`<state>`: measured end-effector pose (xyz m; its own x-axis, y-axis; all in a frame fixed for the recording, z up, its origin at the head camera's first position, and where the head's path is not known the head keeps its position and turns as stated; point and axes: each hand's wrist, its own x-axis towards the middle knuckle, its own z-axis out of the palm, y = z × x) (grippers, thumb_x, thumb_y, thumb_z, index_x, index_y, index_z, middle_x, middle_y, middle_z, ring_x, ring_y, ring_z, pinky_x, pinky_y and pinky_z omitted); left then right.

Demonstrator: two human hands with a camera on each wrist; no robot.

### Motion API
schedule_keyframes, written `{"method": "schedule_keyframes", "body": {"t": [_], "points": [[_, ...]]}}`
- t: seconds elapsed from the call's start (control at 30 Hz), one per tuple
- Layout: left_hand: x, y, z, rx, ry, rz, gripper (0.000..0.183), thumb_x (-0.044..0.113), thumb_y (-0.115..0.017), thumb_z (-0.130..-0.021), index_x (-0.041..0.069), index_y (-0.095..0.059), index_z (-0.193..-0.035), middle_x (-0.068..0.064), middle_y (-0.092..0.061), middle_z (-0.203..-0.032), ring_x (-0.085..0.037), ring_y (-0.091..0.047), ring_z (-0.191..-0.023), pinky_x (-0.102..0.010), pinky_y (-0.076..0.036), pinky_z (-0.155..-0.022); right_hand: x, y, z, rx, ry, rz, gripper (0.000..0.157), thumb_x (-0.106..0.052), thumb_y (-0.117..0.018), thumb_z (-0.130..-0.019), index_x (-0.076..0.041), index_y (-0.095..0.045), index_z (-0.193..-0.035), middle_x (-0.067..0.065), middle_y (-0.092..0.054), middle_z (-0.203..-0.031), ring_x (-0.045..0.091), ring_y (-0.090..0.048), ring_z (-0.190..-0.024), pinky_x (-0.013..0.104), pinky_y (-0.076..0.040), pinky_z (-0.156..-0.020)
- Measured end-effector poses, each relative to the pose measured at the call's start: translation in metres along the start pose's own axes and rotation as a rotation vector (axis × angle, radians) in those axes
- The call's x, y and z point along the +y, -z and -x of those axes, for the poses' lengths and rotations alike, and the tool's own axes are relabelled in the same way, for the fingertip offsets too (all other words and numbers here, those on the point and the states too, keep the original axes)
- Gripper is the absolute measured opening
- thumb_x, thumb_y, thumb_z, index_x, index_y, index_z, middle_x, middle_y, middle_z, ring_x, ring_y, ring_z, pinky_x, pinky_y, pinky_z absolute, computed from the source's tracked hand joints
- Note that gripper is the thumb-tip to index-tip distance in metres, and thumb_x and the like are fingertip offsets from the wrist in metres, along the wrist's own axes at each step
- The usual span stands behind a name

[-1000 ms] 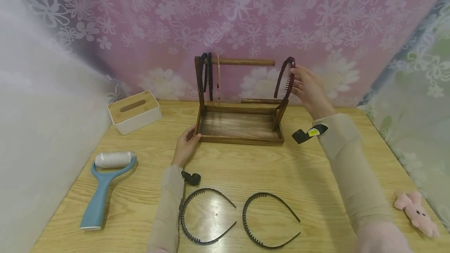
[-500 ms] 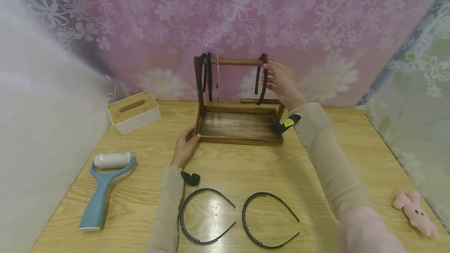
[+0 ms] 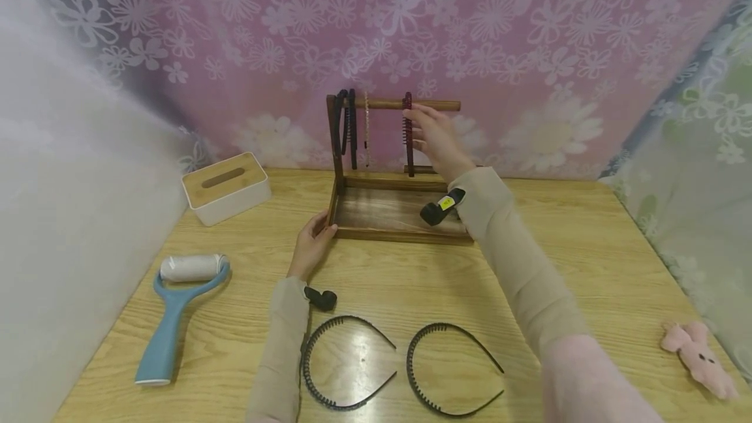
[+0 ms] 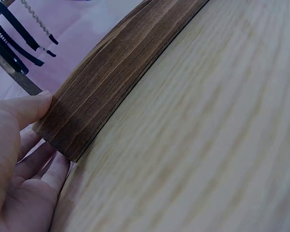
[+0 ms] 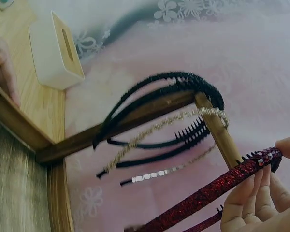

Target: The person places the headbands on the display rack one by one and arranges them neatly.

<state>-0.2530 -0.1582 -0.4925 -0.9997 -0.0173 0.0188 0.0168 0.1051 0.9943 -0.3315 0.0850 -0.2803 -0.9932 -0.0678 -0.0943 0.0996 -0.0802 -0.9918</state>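
My right hand [image 3: 439, 139] pinches a dark red glittery headband [image 3: 410, 155] between thumb and fingers. This headband, with comb teeth inside, is looped over the upper bar of the wooden headband rack [image 3: 382, 235]. In the right wrist view the sparkling red band [image 5: 198, 198] slants below the bar. My left hand [image 3: 310, 250] grips the rack's front left corner, thumb on the upper edge and fingers around the end, as the left wrist view shows. Black headbands [image 3: 353, 136] and a beaded gold headband [image 3: 367, 129] hang at the bar's left end.
Two black toothed headbands, a left one [image 3: 308, 374] and a right one [image 3: 413, 371], lie at the table's front. A white tissue box [image 3: 235, 203] and a blue-handled lint roller [image 3: 167, 325] are on the left. A pink plush toy [image 3: 702, 361] lies far right.
My right hand has carried the red headband leftward from beyond the upper bar's right end to around its middle. The left hand has stayed on the rack's corner.
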Motion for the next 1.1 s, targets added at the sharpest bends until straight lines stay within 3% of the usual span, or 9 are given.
{"method": "schedule_keyframes", "body": {"t": [0.13,0.23,0.33,0.6,0.73,0.97,1.1], "points": [[0.001,0.0,0.0,-0.008,0.018,0.02,0.055,0.013,-0.058,-0.099,-0.004,-0.037,-0.146,-0.025,-0.04,-0.149,-0.038,-0.039,-0.139,-0.045,-0.035,-0.119,0.0,-0.012,0.0,0.007,-0.002,-0.003,0.048,-0.025,-0.057,-0.099,-0.016,-0.046,-0.145,-0.003,-0.053,-0.108,0.009,-0.051,-0.084,0.018,-0.048,-0.07],[-0.011,0.0,-0.007,-0.001,0.011,0.024,0.056,0.018,-0.06,-0.098,0.001,-0.038,-0.147,-0.02,-0.04,-0.151,-0.035,-0.039,-0.14,-0.043,-0.035,-0.119,0.001,-0.017,-0.002,0.017,0.001,-0.019,0.047,-0.024,-0.059,-0.098,-0.015,-0.048,-0.143,-0.006,-0.053,-0.1,0.008,-0.05,-0.078,0.017,-0.048,-0.066],[-0.013,-0.001,-0.007,0.004,0.003,0.006,0.056,0.02,-0.06,-0.098,0.002,-0.038,-0.147,-0.019,-0.041,-0.15,-0.034,-0.04,-0.14,-0.043,-0.036,-0.119,0.002,-0.023,-0.005,0.009,0.0,-0.034,0.045,-0.023,-0.059,-0.098,-0.014,-0.051,-0.141,-0.005,-0.054,-0.1,0.008,-0.05,-0.077,0.018,-0.048,-0.066],[-0.014,0.001,-0.007,0.008,0.0,-0.001,0.058,0.022,-0.061,-0.098,0.002,-0.038,-0.148,-0.017,-0.04,-0.152,-0.032,-0.04,-0.14,-0.041,-0.036,-0.119,0.002,-0.037,-0.013,-0.017,-0.016,-0.013,0.047,-0.025,-0.061,-0.097,-0.016,-0.051,-0.141,-0.004,-0.054,-0.106,0.009,-0.051,-0.08,0.021,-0.05,-0.075],[-0.013,0.0,-0.007,0.011,-0.002,-0.006,0.058,0.023,-0.06,-0.098,0.003,-0.038,-0.147,-0.017,-0.04,-0.152,-0.031,-0.04,-0.141,-0.04,-0.036,-0.119,0.006,-0.037,-0.017,-0.032,-0.016,0.053,0.048,-0.027,-0.061,-0.097,-0.017,-0.049,-0.143,-0.002,-0.056,-0.114,0.01,-0.053,-0.083,0.023,-0.05,-0.078],[-0.011,0.001,-0.008,-0.009,0.014,0.033,0.059,0.019,-0.06,-0.098,0.0,-0.036,-0.148,-0.02,-0.036,-0.154,-0.034,-0.036,-0.143,-0.04,-0.033,-0.12,0.016,-0.032,-0.014,-0.047,-0.015,0.107,0.049,-0.031,-0.06,-0.098,-0.017,-0.049,-0.143,0.006,-0.056,-0.135,0.011,-0.056,-0.085,0.018,-0.05,-0.069],[0.001,0.003,-0.001,-0.027,0.016,0.033,0.057,0.014,-0.058,-0.099,-0.004,-0.035,-0.148,-0.024,-0.035,-0.153,-0.037,-0.035,-0.142,-0.043,-0.033,-0.12,0.024,-0.027,-0.011,-0.079,-0.006,0.134,0.047,-0.031,-0.059,-0.098,-0.016,-0.051,-0.142,0.007,-0.057,-0.138,0.01,-0.056,-0.083,0.018,-0.051,-0.07]]}}
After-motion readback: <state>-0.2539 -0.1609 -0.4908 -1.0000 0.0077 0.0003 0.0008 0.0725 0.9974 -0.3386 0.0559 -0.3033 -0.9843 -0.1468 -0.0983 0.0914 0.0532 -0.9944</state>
